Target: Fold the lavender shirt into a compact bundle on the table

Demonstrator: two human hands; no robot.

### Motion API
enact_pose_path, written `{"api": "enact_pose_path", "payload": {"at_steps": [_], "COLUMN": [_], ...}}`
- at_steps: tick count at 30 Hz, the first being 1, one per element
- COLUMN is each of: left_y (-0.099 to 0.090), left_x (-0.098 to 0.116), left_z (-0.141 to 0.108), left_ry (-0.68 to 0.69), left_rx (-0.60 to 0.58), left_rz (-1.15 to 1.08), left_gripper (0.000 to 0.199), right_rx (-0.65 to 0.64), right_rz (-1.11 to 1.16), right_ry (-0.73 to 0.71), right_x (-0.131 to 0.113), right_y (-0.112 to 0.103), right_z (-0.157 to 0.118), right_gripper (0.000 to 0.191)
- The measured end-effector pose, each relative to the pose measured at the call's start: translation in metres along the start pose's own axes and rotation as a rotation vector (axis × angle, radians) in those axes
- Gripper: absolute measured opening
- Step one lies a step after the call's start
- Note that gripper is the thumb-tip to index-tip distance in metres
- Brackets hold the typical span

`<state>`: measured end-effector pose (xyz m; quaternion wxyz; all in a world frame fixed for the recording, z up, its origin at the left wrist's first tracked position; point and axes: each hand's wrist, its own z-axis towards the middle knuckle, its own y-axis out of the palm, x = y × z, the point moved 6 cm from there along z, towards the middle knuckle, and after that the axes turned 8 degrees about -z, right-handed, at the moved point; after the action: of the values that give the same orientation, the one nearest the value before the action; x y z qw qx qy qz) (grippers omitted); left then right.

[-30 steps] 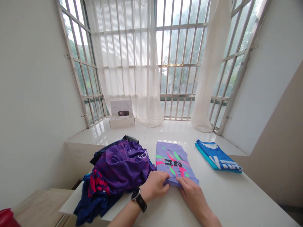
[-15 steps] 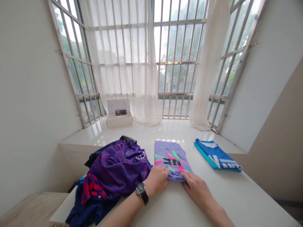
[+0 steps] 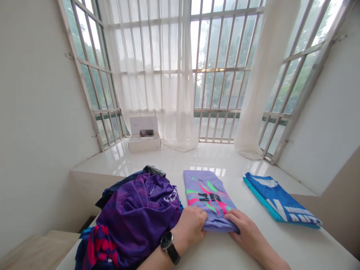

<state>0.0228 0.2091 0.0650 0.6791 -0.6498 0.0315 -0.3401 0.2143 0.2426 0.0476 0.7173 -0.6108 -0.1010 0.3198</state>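
Note:
A lavender T-shirt (image 3: 197,183) with a pink, green and black print lies folded into a rectangle on the white table. My left hand (image 3: 192,225), with a black-strapped watch (image 3: 167,240) on its wrist, grips the shirt's near left corner. At the near right corner, my right hand (image 3: 243,227) pinches the hem, thumb underneath and fingers on top. Between the hands the near edge is slightly bunched. A loose heap of clothes, topped by a purple shirt (image 3: 135,217), lies close beside my left hand.
Folded blue and teal shirts (image 3: 292,202) are stacked on the right of the table (image 3: 219,255). Behind the table is a tiled window ledge (image 3: 213,153) with an opened white box (image 3: 144,144). Sheer curtains (image 3: 177,75) hang before barred windows.
The view has shifted, so the table items appear lower and larger. Both hands keep hold of the lavender T-shirt's near edge and now appear slightly farther apart.

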Motion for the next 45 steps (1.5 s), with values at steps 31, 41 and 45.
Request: {"api": "enact_pose_path", "payload": {"at_steps": [31, 41, 45], "left_y": [-0.034, -0.031, -0.03], "left_x": [-0.033, -0.039, -0.035], "left_z": [-0.001, -0.008, -0.013], "left_ry": [-0.094, -0.288, -0.314], "left_rx": [0.037, -0.068, -0.211], "left_rz": [-0.498, -0.343, -0.391], "left_gripper": [0.029, 0.032, 0.03], "right_rx": [-0.001, 0.0, -0.011], "right_rz": [0.373, 0.33, 0.31], "right_ry": [0.261, 0.296, 0.291], "right_x": [0.029, 0.036, 0.037], "right_y": [-0.02, -0.009, -0.007], "right_z": [-0.008, -0.007, -0.007], "right_gripper": [0.048, 0.051, 0.052]}}
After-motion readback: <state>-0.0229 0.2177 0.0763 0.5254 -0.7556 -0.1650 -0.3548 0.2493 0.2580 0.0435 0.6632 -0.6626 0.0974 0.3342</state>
